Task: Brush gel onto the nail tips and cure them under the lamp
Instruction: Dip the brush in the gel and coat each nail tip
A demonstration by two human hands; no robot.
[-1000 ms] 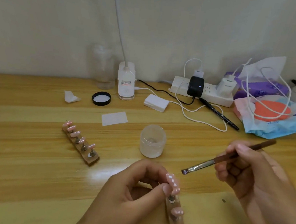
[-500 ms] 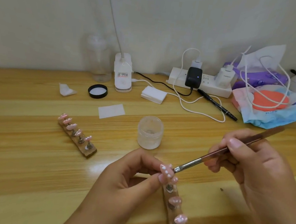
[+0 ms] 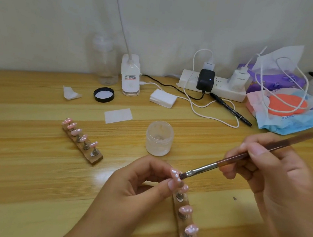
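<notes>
The left hand [image 3: 139, 186] hovers low over the pale wooden desk [image 3: 21, 162], with thumb and forefinger curled to pinch a pink pointed nail tip dotted with white [image 3: 175, 175]. This nail tip is raised just above the far end of a long brown wooden holder strip [image 3: 185, 235]. That strip lies on the desk and runs toward the near edge, carrying more pink tips on small metal pegs. The right hand [image 3: 273, 178] grips a slim brush with a brown handle and silver metal ferrule [image 3: 244, 155] the way one holds a pen, and its dark bristles touch the right side of the pinched tip. A small frosted plastic jar [image 3: 159, 138] stands open just behind the two hands. To the left, well apart, a second brown wooden holder strip [image 3: 82, 141] lies at a slant with its own row of pink tips. Behind it lie a flat white rectangular wipe [image 3: 118, 115], a round black lid [image 3: 103, 94] and a crumpled white scrap [image 3: 70, 93]. At the wall stand a clear plastic bottle [image 3: 106, 61] and a white clip-on lamp base with a thin neck [image 3: 131, 77]. Next to the lamp base are a stack of white pads [image 3: 163, 98] and a white power strip [image 3: 218, 88] with chargers plugged in. A black pen [image 3: 229, 111] lies among white cables, and a blue and pink soft pack [image 3: 291, 115] sits at far right.
</notes>
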